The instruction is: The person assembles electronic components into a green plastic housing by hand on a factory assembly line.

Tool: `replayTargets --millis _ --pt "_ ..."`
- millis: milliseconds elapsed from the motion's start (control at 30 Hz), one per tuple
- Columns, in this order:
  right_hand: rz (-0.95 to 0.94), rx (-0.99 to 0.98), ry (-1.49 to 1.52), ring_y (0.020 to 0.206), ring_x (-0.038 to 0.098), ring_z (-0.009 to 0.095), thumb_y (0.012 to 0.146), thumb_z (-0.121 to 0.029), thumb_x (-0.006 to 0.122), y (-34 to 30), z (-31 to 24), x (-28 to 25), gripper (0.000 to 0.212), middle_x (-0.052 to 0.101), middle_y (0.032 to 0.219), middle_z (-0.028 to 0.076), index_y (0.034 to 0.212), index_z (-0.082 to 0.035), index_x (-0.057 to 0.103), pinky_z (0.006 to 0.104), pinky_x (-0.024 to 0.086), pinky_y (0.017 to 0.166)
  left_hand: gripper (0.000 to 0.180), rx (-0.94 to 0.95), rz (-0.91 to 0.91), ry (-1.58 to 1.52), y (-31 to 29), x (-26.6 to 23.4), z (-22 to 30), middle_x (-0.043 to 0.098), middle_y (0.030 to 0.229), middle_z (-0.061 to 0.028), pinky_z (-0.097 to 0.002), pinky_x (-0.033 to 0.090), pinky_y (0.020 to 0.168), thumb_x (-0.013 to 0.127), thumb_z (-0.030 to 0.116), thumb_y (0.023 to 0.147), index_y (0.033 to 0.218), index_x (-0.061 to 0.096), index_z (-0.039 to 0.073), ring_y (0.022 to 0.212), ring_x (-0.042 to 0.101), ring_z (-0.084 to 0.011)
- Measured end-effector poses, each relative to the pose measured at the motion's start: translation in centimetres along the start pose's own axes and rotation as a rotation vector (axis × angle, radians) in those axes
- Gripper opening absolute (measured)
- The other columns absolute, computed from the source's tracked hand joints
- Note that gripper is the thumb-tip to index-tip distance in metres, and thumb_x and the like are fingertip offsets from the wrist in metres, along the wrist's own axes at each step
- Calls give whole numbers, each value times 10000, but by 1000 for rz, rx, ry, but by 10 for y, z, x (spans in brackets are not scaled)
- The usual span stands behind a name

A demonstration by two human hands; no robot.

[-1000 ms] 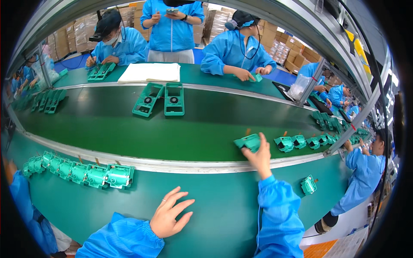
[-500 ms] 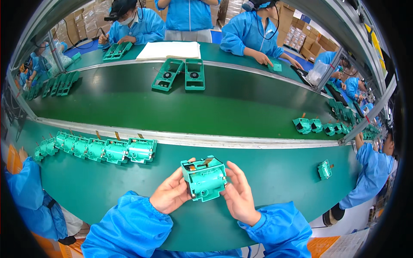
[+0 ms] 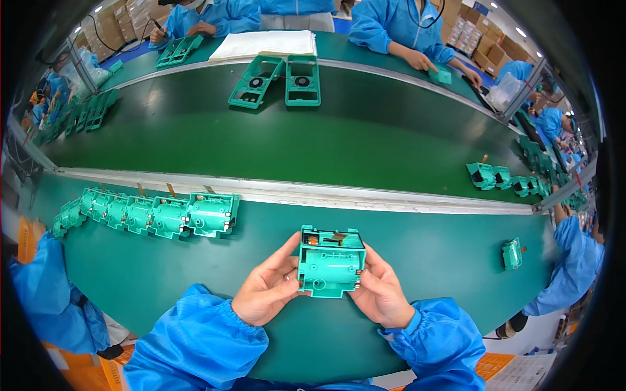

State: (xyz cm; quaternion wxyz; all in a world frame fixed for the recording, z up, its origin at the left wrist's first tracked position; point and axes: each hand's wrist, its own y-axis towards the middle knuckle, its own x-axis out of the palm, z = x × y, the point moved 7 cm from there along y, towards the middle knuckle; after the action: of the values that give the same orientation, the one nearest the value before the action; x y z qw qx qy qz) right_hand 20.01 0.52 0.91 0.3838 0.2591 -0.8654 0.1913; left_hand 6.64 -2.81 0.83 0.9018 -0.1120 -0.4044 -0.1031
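Between both my hands is a green plastic housing, boxy at the top with a rounded barrel below, raised above the green bench. A dark slot and a brown flex strip show along its upper side. My left hand grips its left end, thumb low on the side and fingers behind. On the opposite end my right hand is closed, its thumb near a small dark fitting. The fingertips behind the housing are hidden. To the left, a row of similar green housings stands on the bench, brown strips sticking up from several.
One more housing sits at the right of the bench. A pale rail separates the bench from a green conveyor carrying two green frames and further housings. Co-workers in blue sit across and at both sides; a paper stack lies opposite.
The housing has moved a little right and is now held level and squarer to me. My right hand, looser before, has closed on its right end. The whole view has shifted slightly.
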Motion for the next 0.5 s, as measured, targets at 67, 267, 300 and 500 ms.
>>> replayTargets --millis 67,267,300,500 --pt "26 35 32 1162 399 187 870 -107 489 0 2 -4 547 372 1300 104 1342 -25 225 335 335 963 673 -10 9 -16 0 -1 -1 407 1232 -111 -349 405 856 524 64 844 1384 128 125 1090 444 -199" --pt "21 47 -12 1152 410 180 877 -115 481 4 0 -5 536 400 1277 103 1342 -29 227 327 343 957 690 -40 24 -32 2 -3 -4 404 1237 -126 -349 406 855 535 57 835 1385 124 124 1093 442 -205" --pt "26 47 -13 1152 410 180 877 -115 481 4 0 -6 536 400 1277 103 1342 -29 227 327 343 957 690 -43 23 -35 2 -3 -4 404 1237 -126 -349 406 855 535 57 835 1385 124 124 1093 442 -205" --pt "11 60 29 1145 414 176 882 -105 471 6 2 -4 542 399 1276 102 1351 -35 208 322 346 950 699 -48 43 -29 2 -3 -2 374 1274 -135 -359 387 897 538 46 831 1385 119 121 1134 418 -221"
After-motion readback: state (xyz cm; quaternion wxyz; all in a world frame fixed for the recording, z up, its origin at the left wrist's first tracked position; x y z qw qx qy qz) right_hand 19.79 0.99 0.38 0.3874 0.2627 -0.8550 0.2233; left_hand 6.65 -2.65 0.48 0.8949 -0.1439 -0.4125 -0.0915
